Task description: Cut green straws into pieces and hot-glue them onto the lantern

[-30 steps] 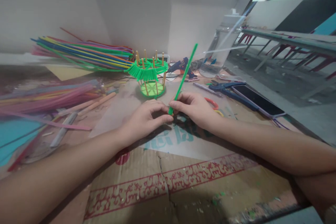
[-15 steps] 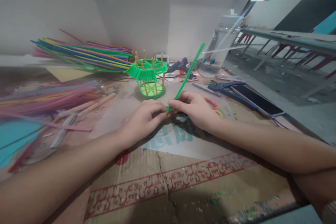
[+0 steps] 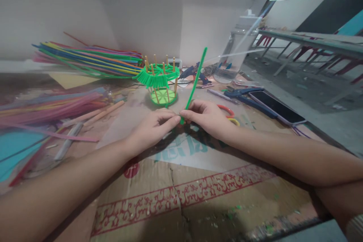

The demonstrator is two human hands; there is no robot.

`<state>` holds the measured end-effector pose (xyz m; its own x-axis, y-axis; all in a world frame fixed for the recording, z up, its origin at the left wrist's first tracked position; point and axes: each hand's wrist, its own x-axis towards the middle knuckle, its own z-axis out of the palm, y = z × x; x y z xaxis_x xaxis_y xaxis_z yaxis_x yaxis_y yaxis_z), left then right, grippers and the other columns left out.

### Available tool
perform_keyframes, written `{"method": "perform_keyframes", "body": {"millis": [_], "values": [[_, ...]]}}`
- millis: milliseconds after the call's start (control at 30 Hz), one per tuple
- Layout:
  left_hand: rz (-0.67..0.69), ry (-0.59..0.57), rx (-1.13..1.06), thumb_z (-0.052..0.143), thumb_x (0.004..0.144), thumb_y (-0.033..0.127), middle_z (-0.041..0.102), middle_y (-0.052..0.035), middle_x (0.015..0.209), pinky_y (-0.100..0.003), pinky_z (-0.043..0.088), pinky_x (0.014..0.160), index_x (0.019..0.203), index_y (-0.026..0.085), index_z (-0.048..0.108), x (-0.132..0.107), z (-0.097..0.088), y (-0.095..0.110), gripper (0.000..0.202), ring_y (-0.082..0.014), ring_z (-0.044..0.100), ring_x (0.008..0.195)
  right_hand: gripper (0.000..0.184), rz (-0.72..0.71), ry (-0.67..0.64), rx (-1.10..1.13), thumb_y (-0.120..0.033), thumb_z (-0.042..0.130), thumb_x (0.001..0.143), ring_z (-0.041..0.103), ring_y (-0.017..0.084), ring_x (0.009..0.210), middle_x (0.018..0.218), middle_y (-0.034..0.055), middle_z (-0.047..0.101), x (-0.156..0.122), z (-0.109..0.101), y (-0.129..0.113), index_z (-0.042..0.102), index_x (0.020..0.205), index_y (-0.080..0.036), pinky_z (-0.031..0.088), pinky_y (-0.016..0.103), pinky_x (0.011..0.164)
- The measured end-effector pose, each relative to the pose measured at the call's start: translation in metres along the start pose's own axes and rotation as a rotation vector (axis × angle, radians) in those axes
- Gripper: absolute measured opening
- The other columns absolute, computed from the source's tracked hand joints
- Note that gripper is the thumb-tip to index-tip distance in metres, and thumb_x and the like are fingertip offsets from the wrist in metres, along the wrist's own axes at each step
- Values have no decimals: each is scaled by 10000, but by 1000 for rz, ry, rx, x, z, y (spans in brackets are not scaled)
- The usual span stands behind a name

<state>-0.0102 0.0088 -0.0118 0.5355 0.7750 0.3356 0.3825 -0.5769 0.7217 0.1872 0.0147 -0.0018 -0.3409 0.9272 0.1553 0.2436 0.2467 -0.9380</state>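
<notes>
Head view: your right hand (image 3: pixel 211 120) pinches a thin, fuzzy green pipe cleaner (image 3: pixel 196 82); your left hand (image 3: pixel 151 126) is nearly closed, grip unclear; a slack pinch could drop it

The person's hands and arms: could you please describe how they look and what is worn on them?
The left hand and right hand have no gloves, and no rings can be seen. Both forearms are bare, without sleeve, watch or bracelet in view. Pale cloth shows in the lower right corner; whether it is a sleeve is unclear.
</notes>
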Motion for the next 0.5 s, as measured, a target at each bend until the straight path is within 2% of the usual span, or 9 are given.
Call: {"method": "perform_keyframes", "body": {"millis": [233,500], "values": [[-62,1,6,570,888,365,648,-1,732,-266,432,685,747,176,684,0,3,0,262,-147,580,732,280,-16,-2,-81,-433,672,789,503,113,605,657,-18,582,-1,4,-1,594,719,-174,385,254,563],[-42,-33,-55,528,906,358,644,-6,709,-263,439,676,731,174,677,2,2,1,295,-145,574,712,285,-20,-6,-80,-429,674,782,509,116,597,638,-16,584,-1,3,-2,580,681,-179,379,252,551]]}}
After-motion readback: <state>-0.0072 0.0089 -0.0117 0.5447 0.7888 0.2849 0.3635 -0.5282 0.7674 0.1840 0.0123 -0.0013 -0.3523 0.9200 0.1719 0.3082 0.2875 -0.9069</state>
